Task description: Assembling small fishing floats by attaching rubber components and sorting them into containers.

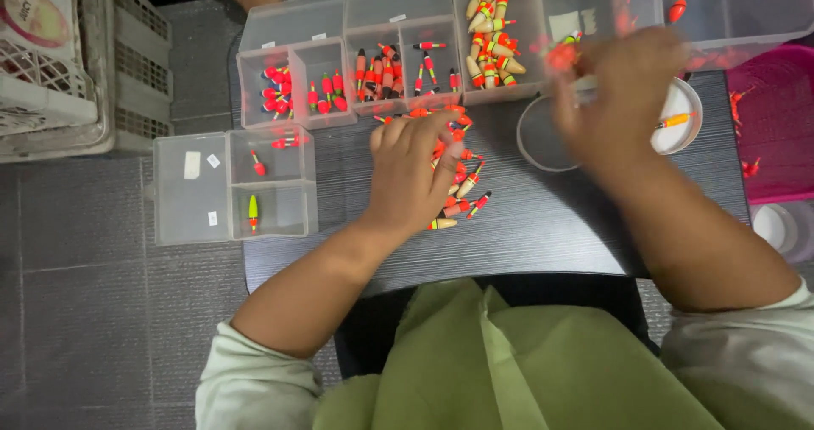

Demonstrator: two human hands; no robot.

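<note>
Fingers (405, 137) of my left hand (413, 175) lie spread and flat on a loose pile of fishing floats (462, 184) in the middle of the dark table (543, 226); they press on the floats but close around none that I can see. Some floats stick out from under the palm toward 4 o'clock, red and orange at the tips with pale cone bodies.

My right hand (623, 99) is raised at about 2 o'clock from the left one, above a round white lid (682, 129) where one orange float (675, 121) lies. This hand is blurred. Something red-orange (561, 55) shows at its fingertips on the 9 o'clock side, but I cannot tell if the fingers pinch it or are loose.

At 12 o'clock from the pile stands a row of clear plastic boxes (398, 36) with compartments, each holding floats of one kind: small red ones (276, 91) on the far left, cone-shaped pale ones (492, 40) more to the right. At 9 o'clock from my left hand, a further clear box (191, 218) hangs over the table edge; it holds one yellow-green float (253, 211) and one small red float (258, 165). At 3 o'clock of the table sits a pink tray (776, 125).
</note>
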